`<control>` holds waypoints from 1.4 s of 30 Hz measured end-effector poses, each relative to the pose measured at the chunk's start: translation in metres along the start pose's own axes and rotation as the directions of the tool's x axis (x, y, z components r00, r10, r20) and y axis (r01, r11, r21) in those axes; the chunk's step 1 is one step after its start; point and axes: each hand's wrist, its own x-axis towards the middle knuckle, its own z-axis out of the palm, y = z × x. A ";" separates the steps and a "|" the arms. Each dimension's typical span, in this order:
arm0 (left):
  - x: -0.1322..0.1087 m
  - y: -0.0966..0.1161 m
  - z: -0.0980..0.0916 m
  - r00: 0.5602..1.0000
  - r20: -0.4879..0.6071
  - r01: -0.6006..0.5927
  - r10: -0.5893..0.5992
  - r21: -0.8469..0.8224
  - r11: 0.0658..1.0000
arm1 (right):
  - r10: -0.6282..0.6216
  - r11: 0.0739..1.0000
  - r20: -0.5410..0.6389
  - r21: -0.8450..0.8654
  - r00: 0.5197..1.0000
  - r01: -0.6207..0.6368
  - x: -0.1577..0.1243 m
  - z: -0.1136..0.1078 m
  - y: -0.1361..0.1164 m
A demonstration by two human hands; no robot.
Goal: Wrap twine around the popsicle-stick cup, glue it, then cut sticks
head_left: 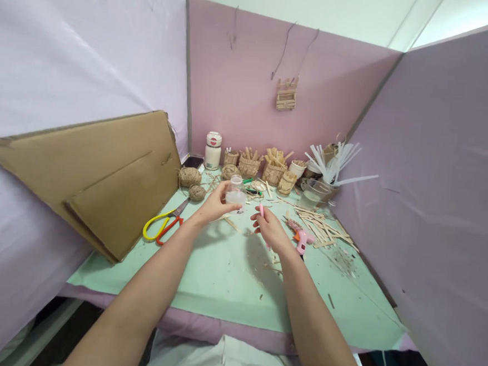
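My left hand point(216, 204) is wrapped round a small clear jar point(235, 191), held upright just above the green table. The jar has a narrower neck and small dark print low on its side. My right hand point(269, 227) is closed on a slim pink pen-like tool point(261, 210), its tip pointing up towards the jar but apart from it. Most of that tool is hidden by the fingers. Close by on the right lies a pink glue gun point(304, 239). Scissors point(168, 226) with yellow and red handles rest left of my left forearm.
Balls of twine point(190, 176) sit at the back left, beside leaning cardboard point(118, 191). A lidded white jar point(212, 153) and baskets of wooden sticks point(274, 171) line the back. White glue sticks point(333, 164) stand at right, behind loose flat sticks point(320, 227). Scraps dot the table point(228, 282).
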 end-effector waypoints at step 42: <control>-0.027 0.014 0.040 0.930 0.313 -0.217 -0.191 0.889 0.403 | -0.126 0.730 -0.034 -0.680 0.992 0.069 -0.066 0.004 0.029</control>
